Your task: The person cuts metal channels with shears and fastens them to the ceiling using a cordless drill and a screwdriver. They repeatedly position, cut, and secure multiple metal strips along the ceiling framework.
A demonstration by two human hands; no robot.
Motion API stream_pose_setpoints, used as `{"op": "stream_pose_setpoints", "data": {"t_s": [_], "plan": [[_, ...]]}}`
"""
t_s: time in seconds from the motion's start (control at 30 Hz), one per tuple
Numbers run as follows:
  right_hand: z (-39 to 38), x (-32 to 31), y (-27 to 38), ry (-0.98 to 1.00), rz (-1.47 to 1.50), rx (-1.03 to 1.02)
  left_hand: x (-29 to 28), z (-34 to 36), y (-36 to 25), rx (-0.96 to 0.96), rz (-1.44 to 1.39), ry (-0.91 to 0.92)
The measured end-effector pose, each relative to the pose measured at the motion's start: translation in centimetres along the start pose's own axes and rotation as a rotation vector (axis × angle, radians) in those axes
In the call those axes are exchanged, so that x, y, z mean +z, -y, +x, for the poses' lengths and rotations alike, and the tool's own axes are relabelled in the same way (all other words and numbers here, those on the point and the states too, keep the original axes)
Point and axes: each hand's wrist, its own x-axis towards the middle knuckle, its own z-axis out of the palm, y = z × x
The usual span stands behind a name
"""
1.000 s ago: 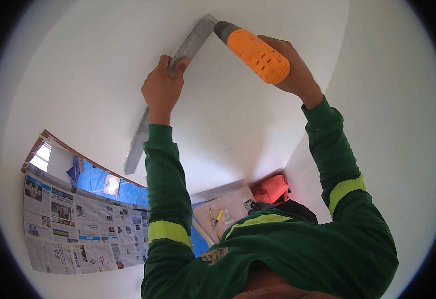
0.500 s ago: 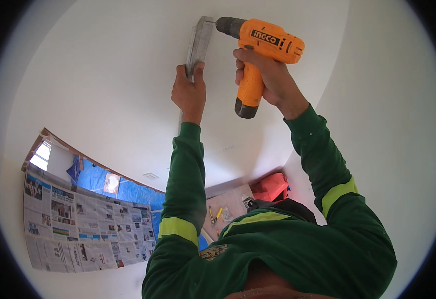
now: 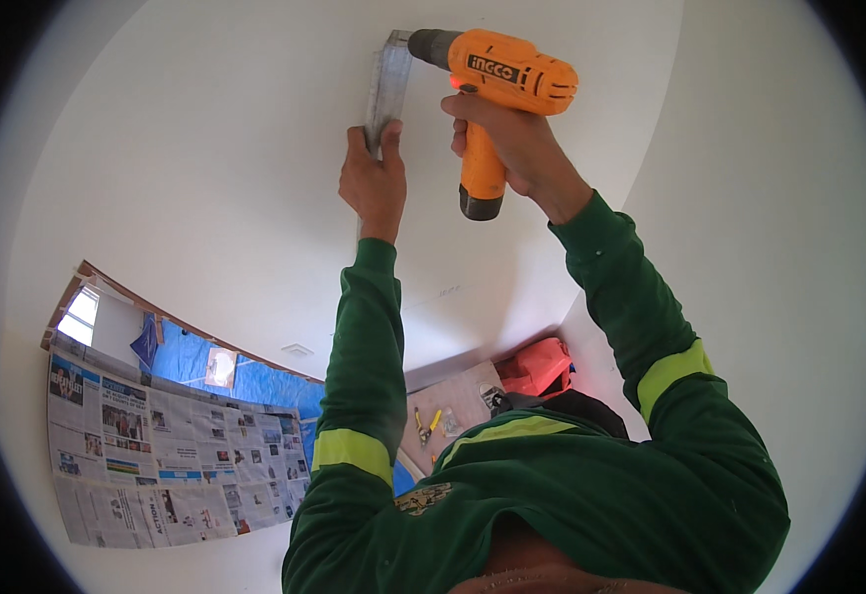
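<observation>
An orange cordless drill (image 3: 542, 84) with a black chuck is gripped in my right hand (image 3: 517, 144), its handle hanging down. A small red glow shows by the trigger. The chuck meets the upper end of a grey metal profile (image 3: 390, 87), and the bit itself cannot be made out there. My left hand (image 3: 374, 188) clasps the profile lower down, thumb on one side and fingers on the other. The profile stands upright along the white wall surface, and its lower part runs behind my left hand and forearm.
Newspaper sheets (image 3: 181, 450) cover an opening at lower left, with blue sheeting (image 3: 191, 351) above them. Yellow-handled pliers (image 3: 429, 426) lie on a board (image 3: 473, 388) below, beside a red bag-like item (image 3: 534, 368). White walls curve around.
The drill and my right hand have shifted left and slightly up, bringing the chuck against the profile's end. A red glow now shows by the trigger. My left hand has hardly moved.
</observation>
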Motion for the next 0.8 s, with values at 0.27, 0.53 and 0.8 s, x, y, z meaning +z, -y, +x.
{"op": "stream_pose_setpoints", "data": {"t_s": [0.27, 0.53, 0.8], "plan": [[0.3, 0.8, -2.4, -0.035, -0.049, -0.093, -1.0, 0.9, 1.1, 0.086, 0.07, 0.058], [-1.3, 0.2, -3.3, -0.093, -0.213, -0.181, -1.8, 1.4, 0.9, 0.101, 0.094, 0.148], [-0.7, -0.5, -2.8, -0.086, -0.226, -0.085, -3.1, 1.8, -0.1, 0.003, 0.168, 0.283]]}}
